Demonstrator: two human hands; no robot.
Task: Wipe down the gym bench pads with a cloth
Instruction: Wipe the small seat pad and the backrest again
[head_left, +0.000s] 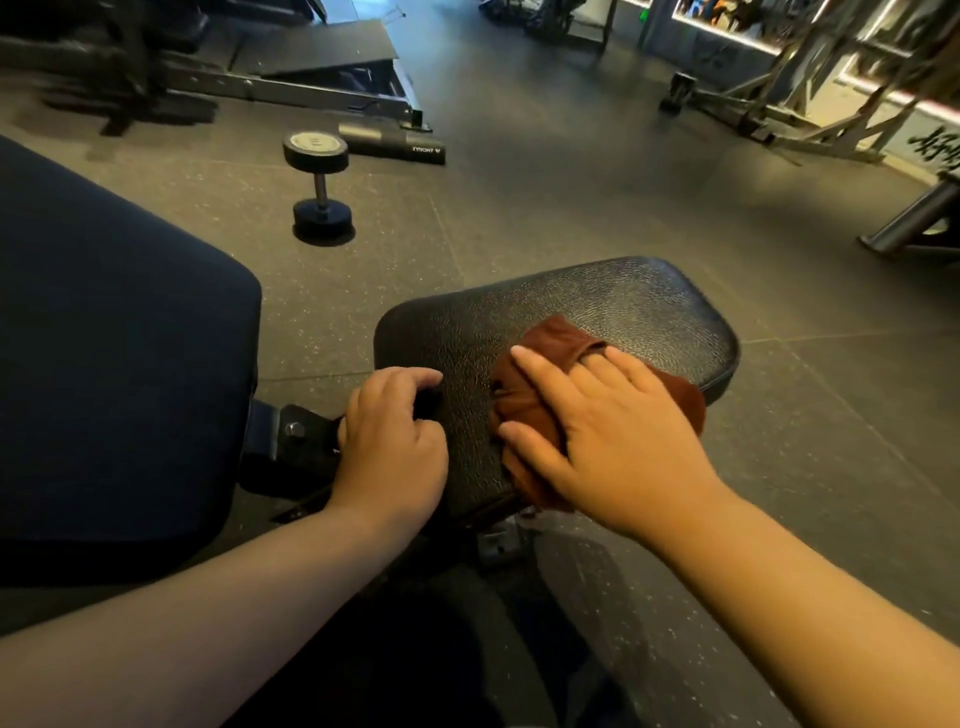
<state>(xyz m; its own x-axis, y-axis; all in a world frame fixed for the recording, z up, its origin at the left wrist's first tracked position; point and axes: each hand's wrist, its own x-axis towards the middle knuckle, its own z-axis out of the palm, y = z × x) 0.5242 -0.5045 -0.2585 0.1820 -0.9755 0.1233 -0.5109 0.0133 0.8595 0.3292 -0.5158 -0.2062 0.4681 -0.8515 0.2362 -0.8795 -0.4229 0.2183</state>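
Note:
A black textured seat pad (613, 306) lies in the middle of the view. On its near half sits a crumpled brown cloth (556, 343). My right hand (608, 431) presses flat on the cloth with spread, straight fingers. My left hand (395, 436) grips the near left corner of the seat pad, fingers curled over its edge. The larger dark back pad (119, 364) fills the left side, joined to the seat by a black metal bracket (296, 431).
A dumbbell (319, 187) stands on end on the rubber floor beyond the bench. Another bench frame (332, 88) lies at the back left. Metal rack legs (810, 109) and a machine foot (914, 223) stand at the right.

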